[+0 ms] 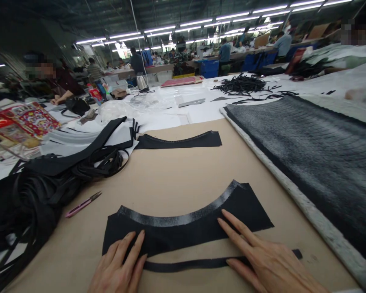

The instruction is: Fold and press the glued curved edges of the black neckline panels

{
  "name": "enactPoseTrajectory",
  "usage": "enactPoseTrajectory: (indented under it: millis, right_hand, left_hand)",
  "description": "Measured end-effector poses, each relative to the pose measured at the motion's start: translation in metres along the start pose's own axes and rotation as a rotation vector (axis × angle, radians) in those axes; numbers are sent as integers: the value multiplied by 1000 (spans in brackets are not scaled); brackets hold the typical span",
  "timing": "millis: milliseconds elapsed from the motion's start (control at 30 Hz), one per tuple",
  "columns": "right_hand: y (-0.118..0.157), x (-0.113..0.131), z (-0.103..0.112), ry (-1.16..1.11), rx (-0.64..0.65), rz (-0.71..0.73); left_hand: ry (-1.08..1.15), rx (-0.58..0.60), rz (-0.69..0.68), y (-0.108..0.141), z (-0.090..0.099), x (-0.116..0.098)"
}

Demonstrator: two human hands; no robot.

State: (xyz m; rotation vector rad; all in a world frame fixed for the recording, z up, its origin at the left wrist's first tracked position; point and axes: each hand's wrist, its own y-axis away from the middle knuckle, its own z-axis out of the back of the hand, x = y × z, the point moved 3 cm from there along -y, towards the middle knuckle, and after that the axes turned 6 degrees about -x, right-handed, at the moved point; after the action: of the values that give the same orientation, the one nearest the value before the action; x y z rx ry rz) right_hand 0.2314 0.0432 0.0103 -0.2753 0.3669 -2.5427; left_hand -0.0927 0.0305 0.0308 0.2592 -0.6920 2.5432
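A black curved panel (183, 234) lies flat on the tan board, with a greyish, whitened band along its concave upper edge. My left hand (118, 264) rests its fingertips on the panel's lower left part, fingers apart. On the right side, the fingertips of my right hand (262, 256) touch the panel, fingers spread. Below the panel runs a narrow black strip (186, 266); both thumbs are at it, and its left end is hidden by my left hand. Farther up the board lies a second curved black panel (179, 140).
Pink-handled thread snips (83, 204) lie left of the panel. Black strips (27, 203) are heaped at the left, and a large whitened black sheet (317, 158) covers the right. More strips (242, 84) are piled at the back. A person (64, 83) works at the far left.
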Motion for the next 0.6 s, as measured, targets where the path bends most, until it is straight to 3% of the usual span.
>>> enactPoseTrajectory:
  millis: [233,600]
  right_hand:
    - [12,-14,-2,49,-20,-25]
    - [18,-23,4,5,-56,-4]
  left_hand:
    - [9,5,132,19,-14,11]
    - [-9,11,157,18,-15,22]
